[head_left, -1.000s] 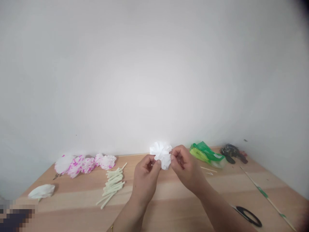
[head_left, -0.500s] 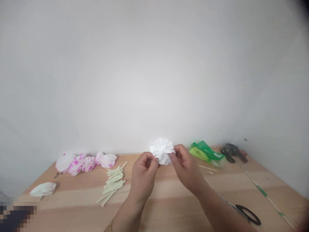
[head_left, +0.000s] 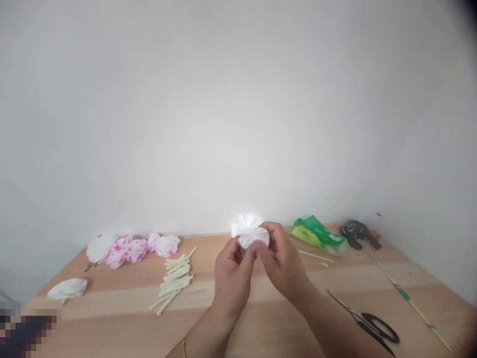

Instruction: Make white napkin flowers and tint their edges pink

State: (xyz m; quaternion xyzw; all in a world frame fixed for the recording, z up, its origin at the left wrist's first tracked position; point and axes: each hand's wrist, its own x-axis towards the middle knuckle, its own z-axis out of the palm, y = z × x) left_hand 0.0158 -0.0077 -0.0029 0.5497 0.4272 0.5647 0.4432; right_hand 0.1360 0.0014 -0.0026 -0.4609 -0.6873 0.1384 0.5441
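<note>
A gathered white paper piece (head_left: 247, 223) with pleated folds is held up near the wall, above the table's back edge. My left hand (head_left: 233, 273) grips its lower left side, fingers curled and thumb pressed near the middle. On the lower right, my right hand (head_left: 285, 266) pinches the same paper between thumb and fingers. The two thumbs nearly meet over a rounded front fold. Parts of the fingertips behind the paper are hidden.
Pink-and-white crumpled paper (head_left: 136, 250), a white bundle (head_left: 69, 288) and pale green sticks (head_left: 177, 278) lie left. To the right are a green plastic bag (head_left: 316, 233), black scissors (head_left: 372, 320), a dark object (head_left: 356, 232) and a long thin stick (head_left: 419, 311).
Both hands have come closer together, my left hand shifting right. The paper's lower part is now folded up towards the front, and more of the scissors shows beside my right arm.
</note>
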